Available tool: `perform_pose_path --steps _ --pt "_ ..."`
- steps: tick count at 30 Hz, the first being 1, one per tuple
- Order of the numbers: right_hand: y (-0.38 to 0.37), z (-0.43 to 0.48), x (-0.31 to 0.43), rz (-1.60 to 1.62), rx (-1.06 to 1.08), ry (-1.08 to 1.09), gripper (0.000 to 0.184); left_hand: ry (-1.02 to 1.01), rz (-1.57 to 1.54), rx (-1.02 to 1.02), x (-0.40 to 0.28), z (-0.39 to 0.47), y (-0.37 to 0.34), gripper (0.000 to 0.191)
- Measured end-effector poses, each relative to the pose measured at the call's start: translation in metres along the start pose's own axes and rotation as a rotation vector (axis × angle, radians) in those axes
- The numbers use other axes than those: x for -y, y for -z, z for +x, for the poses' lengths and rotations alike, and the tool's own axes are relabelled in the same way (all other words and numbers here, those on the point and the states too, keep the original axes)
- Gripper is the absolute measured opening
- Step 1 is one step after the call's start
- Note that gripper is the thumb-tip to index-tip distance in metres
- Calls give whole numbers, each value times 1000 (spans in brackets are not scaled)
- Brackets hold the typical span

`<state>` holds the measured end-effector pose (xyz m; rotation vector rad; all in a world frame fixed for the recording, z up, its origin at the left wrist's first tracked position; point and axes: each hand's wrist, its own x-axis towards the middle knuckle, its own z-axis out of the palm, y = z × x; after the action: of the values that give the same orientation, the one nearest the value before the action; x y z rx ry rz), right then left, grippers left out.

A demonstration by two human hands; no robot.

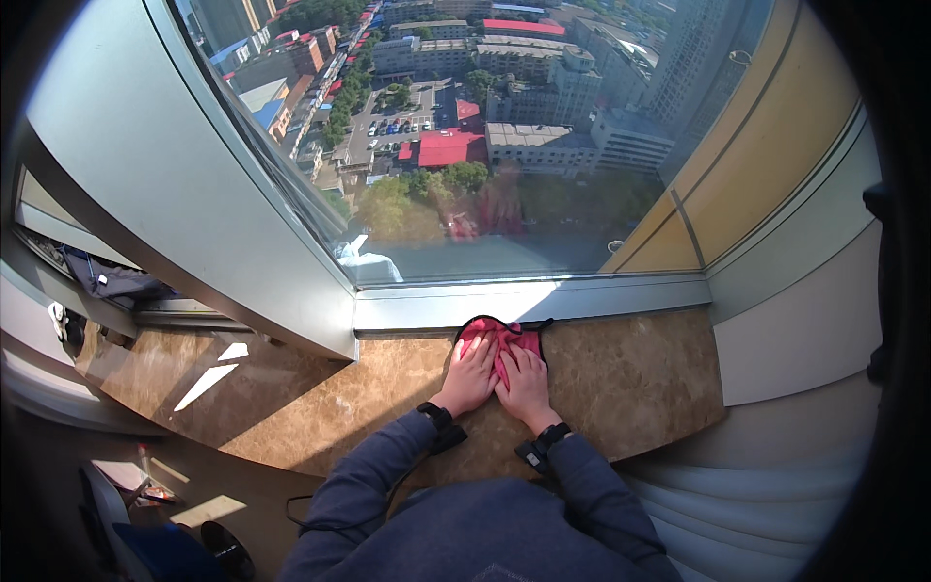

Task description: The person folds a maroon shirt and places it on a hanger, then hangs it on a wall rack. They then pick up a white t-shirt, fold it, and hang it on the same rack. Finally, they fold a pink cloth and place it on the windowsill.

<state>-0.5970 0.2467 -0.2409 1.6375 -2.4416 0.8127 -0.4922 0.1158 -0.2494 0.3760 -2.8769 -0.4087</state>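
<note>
A pink cloth with black edging [486, 329] lies bunched on the brown marbled windowsill [625, 385], near the lower frame of the window. My left hand [468, 377] rests on the cloth's left part with its fingers spread forward. Beside it, my right hand [524, 382] presses on the right part, its fingers bent over the folds. The two hands nearly touch at the thumbs. Both wrists wear black straps with small dark devices. How firmly the fingers grip the cloth cannot be told from above.
Beyond the sill stands a large window pane [436, 218] in a pale metal frame [531, 302]. A wide metal post [240, 211] rises on the left. White curtain folds [727, 502] hang at the lower right. A chair [109, 502] stands on the floor at the lower left.
</note>
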Motion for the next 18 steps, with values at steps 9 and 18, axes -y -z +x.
perform_pose_path --steps 9,18 --pt "12 5 15 52 -65 88 22 88 -104 -37 -13 -35 9 70" --pt "-19 90 43 -5 -95 218 35 452 -27 -217 34 6 23 62"
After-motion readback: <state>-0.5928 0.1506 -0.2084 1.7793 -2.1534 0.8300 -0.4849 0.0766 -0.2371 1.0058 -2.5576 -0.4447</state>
